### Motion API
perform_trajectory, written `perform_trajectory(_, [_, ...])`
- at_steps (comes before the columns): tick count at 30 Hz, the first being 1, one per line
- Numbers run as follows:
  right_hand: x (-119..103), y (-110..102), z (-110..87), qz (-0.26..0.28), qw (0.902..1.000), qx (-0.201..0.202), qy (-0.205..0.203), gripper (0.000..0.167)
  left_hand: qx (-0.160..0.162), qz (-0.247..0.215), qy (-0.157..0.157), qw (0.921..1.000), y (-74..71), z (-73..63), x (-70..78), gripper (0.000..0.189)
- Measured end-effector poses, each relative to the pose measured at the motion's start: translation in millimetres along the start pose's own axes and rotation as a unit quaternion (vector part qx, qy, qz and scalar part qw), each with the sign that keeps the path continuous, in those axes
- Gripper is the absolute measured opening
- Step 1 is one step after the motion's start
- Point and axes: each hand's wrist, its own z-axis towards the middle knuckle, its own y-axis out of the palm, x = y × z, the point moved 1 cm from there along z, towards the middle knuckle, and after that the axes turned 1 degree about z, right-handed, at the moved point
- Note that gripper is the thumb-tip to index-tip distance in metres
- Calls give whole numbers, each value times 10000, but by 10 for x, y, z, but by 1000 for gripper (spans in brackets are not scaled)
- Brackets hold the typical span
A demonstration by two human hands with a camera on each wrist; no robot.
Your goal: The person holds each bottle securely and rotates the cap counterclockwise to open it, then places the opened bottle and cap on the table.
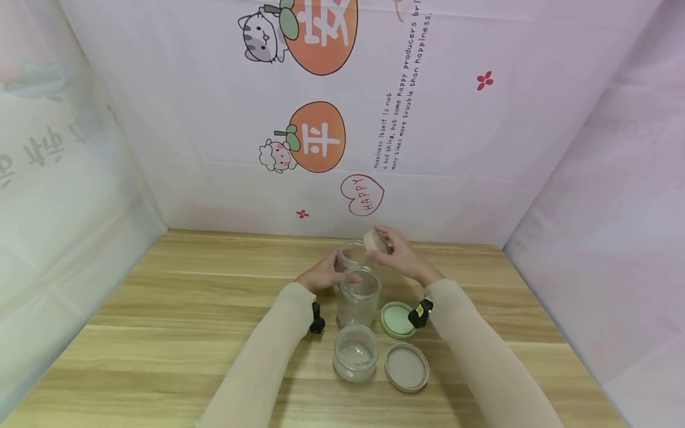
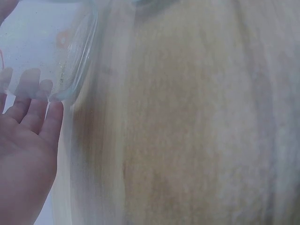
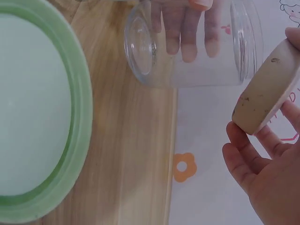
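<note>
At the back of the table, my left hand [image 1: 323,273] grips the side of a clear glass jar [image 1: 349,252], which has no lid on it. Its fingers show through the glass in the right wrist view, spread along the jar wall [image 3: 201,77]. With fingertips and thumb, my right hand [image 1: 402,257] holds a beige jar lid [image 1: 376,242] by its edge. That lid is tilted close beside the mouth of the jar, and small dark marks show on its rim [image 3: 262,91]. The middle jar partly hides the gripped jar in the head view.
Directly in front stands a second open glass jar [image 1: 357,306], then a shorter one [image 1: 355,362] nearer me. To their right lie a green lid [image 1: 398,321] and another beige lid [image 1: 407,367]. A printed white cloth wall [image 1: 428,202] rises behind the table [image 1: 214,297].
</note>
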Motion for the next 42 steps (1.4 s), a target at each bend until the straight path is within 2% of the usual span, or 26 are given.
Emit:
perform_trajectory(8, [85, -18, -33, 15, 10000, 52, 21, 84, -27, -186, 39, 9998, 0, -65, 68, 94])
perform_trajectory(13, [128, -25, -61, -121, 9999, 76, 77, 80, -94, -285, 52, 9995, -14, -139, 183, 92])
perform_trajectory(18, [168, -28, -84, -92, 9999, 88, -41, 75, -159, -274, 42, 9995, -21, -165, 223, 91])
perform_trajectory(24, [240, -30, -107, 36, 9999, 130, -75, 70, -130, -278, 117, 9995, -20, -153, 193, 92])
perform_trajectory(30, [223, -52, -191, 104, 9992, 62, 372, 76, -120, -299, 57, 9995, -16, -152, 188, 93])
perform_trajectory(35, [320, -39, -239, 207, 9981, 161, 552, 80, -12, -207, 44, 9998, 6, -65, 57, 93])
perform_trajectory(38, [339, -35, -270, 198, 9984, 168, 505, 77, 32, -135, 33, 9999, 16, -25, 1, 92])
perform_trajectory(42, [293, -42, -320, 108, 9992, 116, 372, 74, 29, -143, 52, 9999, 17, -29, 9, 92])
